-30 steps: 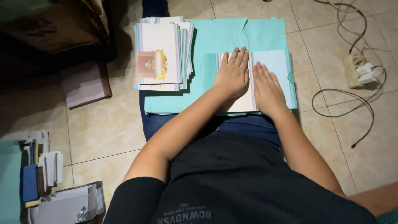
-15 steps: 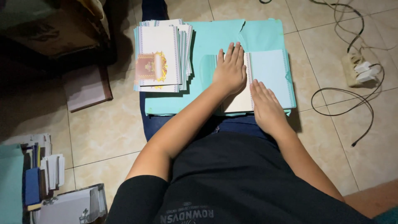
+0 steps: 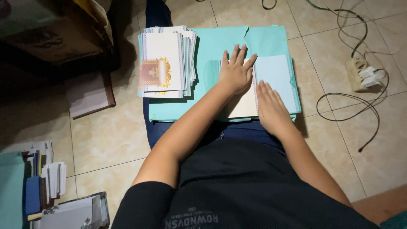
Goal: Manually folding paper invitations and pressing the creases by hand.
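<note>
Both hands flat, fingers spread, gripping nothing: left hand [image 3: 235, 73] farther, right hand [image 3: 271, 108] nearer, pressing on a folded card [image 3: 263, 85]. Lying on a turquoise sheet [image 3: 212, 46] across the lap, right of a card stack [image 3: 165, 61].

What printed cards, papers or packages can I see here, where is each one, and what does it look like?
Stack of printed cards: upper left of the teal sheet, rectangular, pale with a red-and-gold emblem.
Open folded card: under both hands, cream left panel, light blue right panel.
Teal sheet: across the lap, large, torn at its far edge.
Brown flat book: on the floor, left.
Bundles of paper: bottom left, white, blue and teal.
</note>
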